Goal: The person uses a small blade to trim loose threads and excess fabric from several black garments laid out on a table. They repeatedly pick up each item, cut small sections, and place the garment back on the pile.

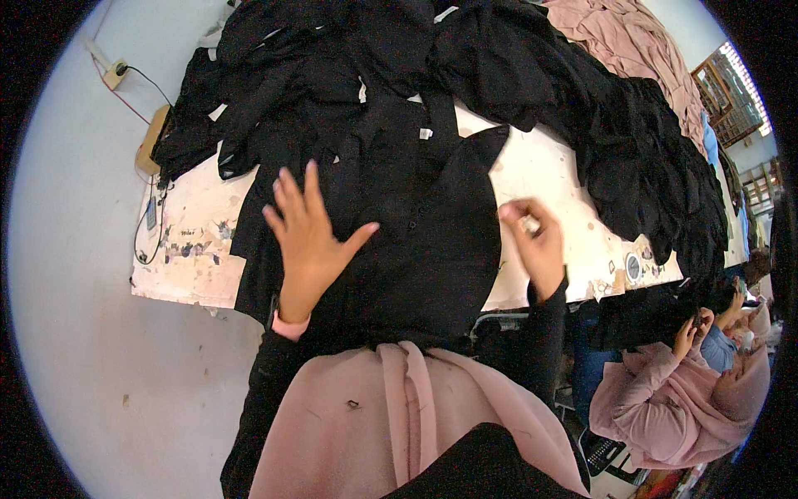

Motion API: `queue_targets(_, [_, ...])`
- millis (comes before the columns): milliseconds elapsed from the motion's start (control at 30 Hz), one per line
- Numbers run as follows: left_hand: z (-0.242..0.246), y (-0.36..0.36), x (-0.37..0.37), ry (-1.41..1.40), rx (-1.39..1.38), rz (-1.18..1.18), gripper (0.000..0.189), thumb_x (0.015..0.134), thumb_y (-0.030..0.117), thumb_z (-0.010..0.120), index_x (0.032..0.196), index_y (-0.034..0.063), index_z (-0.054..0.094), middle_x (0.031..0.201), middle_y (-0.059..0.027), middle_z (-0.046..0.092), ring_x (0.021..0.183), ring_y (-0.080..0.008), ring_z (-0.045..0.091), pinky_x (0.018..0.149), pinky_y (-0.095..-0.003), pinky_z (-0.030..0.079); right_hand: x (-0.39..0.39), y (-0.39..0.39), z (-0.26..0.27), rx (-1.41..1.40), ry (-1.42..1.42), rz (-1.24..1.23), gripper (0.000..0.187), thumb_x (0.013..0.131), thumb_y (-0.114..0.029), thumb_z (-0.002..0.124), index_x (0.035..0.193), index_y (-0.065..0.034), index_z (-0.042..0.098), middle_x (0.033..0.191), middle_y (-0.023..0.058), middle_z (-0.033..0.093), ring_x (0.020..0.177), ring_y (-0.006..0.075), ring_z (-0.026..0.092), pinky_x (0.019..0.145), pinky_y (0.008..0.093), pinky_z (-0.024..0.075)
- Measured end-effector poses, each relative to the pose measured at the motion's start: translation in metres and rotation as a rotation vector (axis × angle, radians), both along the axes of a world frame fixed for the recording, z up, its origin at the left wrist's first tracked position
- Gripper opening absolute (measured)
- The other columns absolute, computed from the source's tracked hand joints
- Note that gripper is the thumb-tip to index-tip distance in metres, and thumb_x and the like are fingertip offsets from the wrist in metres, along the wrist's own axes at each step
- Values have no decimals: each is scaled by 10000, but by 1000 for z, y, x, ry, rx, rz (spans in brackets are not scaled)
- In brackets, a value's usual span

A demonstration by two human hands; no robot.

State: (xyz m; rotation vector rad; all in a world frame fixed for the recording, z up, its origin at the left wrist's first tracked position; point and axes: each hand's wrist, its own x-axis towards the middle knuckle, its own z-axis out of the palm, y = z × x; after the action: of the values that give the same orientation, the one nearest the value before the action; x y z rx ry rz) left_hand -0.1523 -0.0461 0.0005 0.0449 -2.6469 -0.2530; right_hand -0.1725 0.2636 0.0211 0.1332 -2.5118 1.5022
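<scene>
A black garment lies spread before me on the table, its lower part hanging over the near edge. My left hand is over its left side, fingers spread and holding nothing; whether the palm touches the cloth is hard to see. Past the garment's right edge, my right hand is raised over bare tabletop with its thumb and fingers curled. It is blurred, and a pale spot shows in the gap of the fingers, which may be the table behind. A small white label sits near the garment's top.
Black garments with white tags are heaped along the far side of the pale, stained table. Pinkish cloth is piled behind. At left are a cable and a wall socket. A co-worker sits at right.
</scene>
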Motion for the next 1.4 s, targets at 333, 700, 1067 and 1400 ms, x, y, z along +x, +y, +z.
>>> queue_targets(333, [-6, 47, 56, -552, 1174, -1021, 302, 973, 137, 625, 1231, -21, 615, 1147, -80, 684, 1048, -196, 658, 969, -312, 473, 94, -61, -54, 29, -103, 230, 898, 699, -149, 857, 1459, -38, 392, 1282, 242, 602, 1165, 307, 624, 983, 384, 487])
queue_targets(700, [13, 18, -31, -441, 773, -943, 395, 948, 182, 655, 1298, 23, 563, 1240, -160, 663, 1162, -243, 637, 1010, -371, 487, 362, 257, -177, -117, -824, -226, 457, 816, -166, 745, 1236, -33, 622, 1140, 137, 689, 1041, 261, 643, 958, 408, 493])
queue_targets(1067, [-60, -9, -155, 6, 104, -366, 196, 919, 238, 654, 1030, 79, 683, 1077, -145, 706, 1002, -355, 674, 920, -489, 494, 461, 236, -334, 326, -1241, -842, 592, 862, -447, 671, 1286, -39, 602, 1215, 174, 668, 1083, 356, 633, 949, 464, 493])
queue_targets(1400, [-38, 116, 55, -735, 852, -1355, 295, 979, 210, 598, 1229, 54, 606, 1111, -167, 683, 1049, -291, 659, 898, -405, 508, 231, 161, -202, -67, 177, -979, 375, 1041, -293, 532, 1158, 44, 647, 1095, 151, 695, 978, 227, 630, 875, 353, 485])
